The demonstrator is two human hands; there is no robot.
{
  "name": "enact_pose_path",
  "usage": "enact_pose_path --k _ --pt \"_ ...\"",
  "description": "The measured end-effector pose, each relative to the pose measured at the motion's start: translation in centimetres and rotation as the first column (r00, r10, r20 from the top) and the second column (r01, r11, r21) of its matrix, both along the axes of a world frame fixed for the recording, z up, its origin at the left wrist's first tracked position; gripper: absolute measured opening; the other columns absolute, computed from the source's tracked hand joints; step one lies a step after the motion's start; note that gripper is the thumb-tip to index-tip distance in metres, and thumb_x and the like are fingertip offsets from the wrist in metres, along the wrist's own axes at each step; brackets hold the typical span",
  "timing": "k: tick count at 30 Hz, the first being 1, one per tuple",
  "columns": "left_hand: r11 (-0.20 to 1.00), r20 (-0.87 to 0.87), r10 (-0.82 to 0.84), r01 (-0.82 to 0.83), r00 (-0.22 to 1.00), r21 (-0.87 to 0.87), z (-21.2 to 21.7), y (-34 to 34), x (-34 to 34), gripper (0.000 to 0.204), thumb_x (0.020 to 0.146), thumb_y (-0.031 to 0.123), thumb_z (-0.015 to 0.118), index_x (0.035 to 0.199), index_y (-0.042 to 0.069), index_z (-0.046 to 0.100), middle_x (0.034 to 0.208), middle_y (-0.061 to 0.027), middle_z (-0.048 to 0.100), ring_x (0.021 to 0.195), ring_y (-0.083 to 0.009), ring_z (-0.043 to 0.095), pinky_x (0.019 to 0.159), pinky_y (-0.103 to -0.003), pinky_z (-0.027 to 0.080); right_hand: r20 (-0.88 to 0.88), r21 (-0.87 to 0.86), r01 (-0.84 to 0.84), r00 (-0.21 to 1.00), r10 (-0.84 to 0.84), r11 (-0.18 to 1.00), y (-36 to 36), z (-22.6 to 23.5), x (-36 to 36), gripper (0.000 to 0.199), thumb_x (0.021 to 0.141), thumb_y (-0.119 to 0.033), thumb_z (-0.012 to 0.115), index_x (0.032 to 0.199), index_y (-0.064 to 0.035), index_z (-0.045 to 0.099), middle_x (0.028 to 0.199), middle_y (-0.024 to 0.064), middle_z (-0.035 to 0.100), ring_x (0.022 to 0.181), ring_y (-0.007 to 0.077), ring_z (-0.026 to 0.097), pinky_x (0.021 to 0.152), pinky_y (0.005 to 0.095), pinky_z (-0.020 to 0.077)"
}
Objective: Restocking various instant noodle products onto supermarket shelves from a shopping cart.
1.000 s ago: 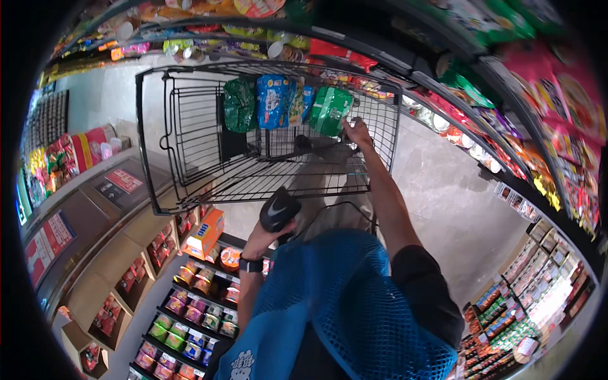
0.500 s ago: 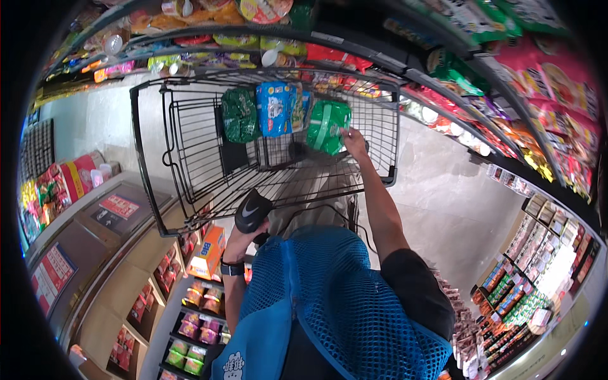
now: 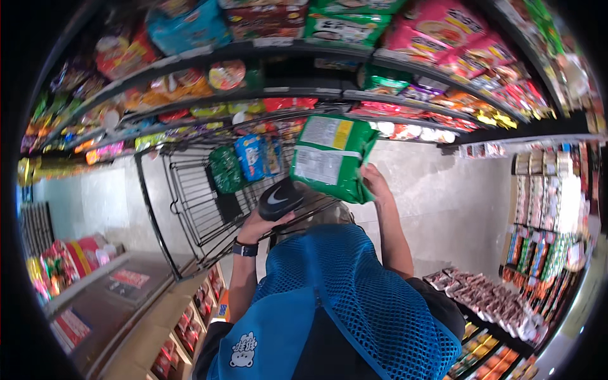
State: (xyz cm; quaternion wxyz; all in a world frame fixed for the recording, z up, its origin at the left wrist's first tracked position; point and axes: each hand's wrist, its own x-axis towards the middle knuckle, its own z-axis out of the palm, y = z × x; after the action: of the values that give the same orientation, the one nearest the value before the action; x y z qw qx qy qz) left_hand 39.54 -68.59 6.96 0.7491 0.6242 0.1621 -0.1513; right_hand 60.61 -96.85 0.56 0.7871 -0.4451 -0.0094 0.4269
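Note:
My right hand [image 3: 375,182] grips the edge of a large green plastic packet [image 3: 320,166], raised above the right end of the shopping cart. White and yellow label panels show on the packet's face. My left hand [image 3: 256,226] is closed at a black rounded object [image 3: 280,200] with a white mark, whose kind I cannot make out. Most of the left fingers are hidden by it. In the cart [image 3: 197,218] lie a dark green packet [image 3: 225,170] and a blue packet [image 3: 251,157], with another blue and yellow packet [image 3: 273,156] beside them.
Shelves [image 3: 272,47] of bagged and cupped food run across the front. A brown-grey counter [image 3: 136,285] stands at the left. At the right are a rack of small goods [image 3: 538,221] and a stack of packaged items [image 3: 484,297]. Pale floor [image 3: 437,202] lies right of the cart.
My right hand has lifted the green packet out of the cart and turned it, so its labelled face shows. My left hand has moved right with the black object. The view has tilted up toward the shelves.

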Motion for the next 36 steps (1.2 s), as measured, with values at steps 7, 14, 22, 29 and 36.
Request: enact_pose_path --k 7,14,22,29,36 --pt "0.942 0.063 0.219 -0.194 0.974 -0.274 0.0 -2.2 1.2 0.014 0.08 0.003 0.068 0.093 0.002 0.062 0.092 -0.0031 0.062 0.081 -0.0116 0.058 0.071 -0.026 0.047 -0.07 0.089 0.189 0.981 -0.183 0.978 0.0 2.1 1.1 0.024 0.094 -0.023 0.055 0.107 -0.0026 0.059 0.102 0.0063 0.065 0.092 0.0165 0.062 0.087 0.0328 0.0501" --pt "0.954 0.001 0.25 -0.246 0.968 -0.171 -0.9 -3.9 0.5 0.019 0.078 0.004 0.072 0.094 0.005 0.061 0.091 0.0001 0.061 0.083 -0.01 0.056 0.076 -0.026 0.045 0.079 0.161 0.477 0.866 -0.493 0.864 -2.5 0.5 7.8 0.021 0.095 -0.023 0.054 0.106 -0.0064 0.058 0.105 0.0025 0.064 0.099 0.0141 0.059 0.092 0.0306 0.0444" --pt "0.909 -0.091 0.39 -0.399 0.916 -0.125 -0.4 -7.2 3.0 0.023 0.076 0.0 0.072 0.096 0.006 0.062 0.093 -0.0001 0.062 0.086 -0.01 0.058 0.076 -0.025 0.047 0.017 0.188 0.623 0.771 -0.636 0.76 -4.1 -2.8 16.9 0.021 0.096 -0.022 0.052 0.108 -0.0052 0.056 0.11 0.0042 0.061 0.103 0.015 0.057 0.09 0.0319 0.0462" --pt "0.914 -0.165 0.402 -0.405 0.901 0.02 1.3 -11.7 7.2 0.015 0.08 0.005 0.068 0.093 0.006 0.06 0.085 0.0005 0.058 0.076 -0.0091 0.055 0.068 -0.024 0.043 0.015 0.296 0.625 0.753 -0.657 0.723 -2.1 -3.8 21.5 0.027 0.096 -0.023 0.051 0.114 -0.0026 0.05 0.113 0.0084 0.058 0.107 0.0181 0.055 0.095 0.0356 0.0445" --pt "0.912 -0.119 0.408 -0.409 0.905 0.018 0.7 -13.2 9.3 0.016 0.081 0.003 0.066 0.095 0.005 0.059 0.084 -0.0004 0.058 0.075 -0.0101 0.054 0.069 -0.025 0.043 -0.136 0.184 0.663 0.748 -0.649 0.725 -0.9 -1.4 23.0 0.033 0.095 -0.03 0.053 0.117 -0.0051 0.049 0.115 0.0085 0.057 0.103 0.0209 0.058 0.088 0.0398 0.0507"
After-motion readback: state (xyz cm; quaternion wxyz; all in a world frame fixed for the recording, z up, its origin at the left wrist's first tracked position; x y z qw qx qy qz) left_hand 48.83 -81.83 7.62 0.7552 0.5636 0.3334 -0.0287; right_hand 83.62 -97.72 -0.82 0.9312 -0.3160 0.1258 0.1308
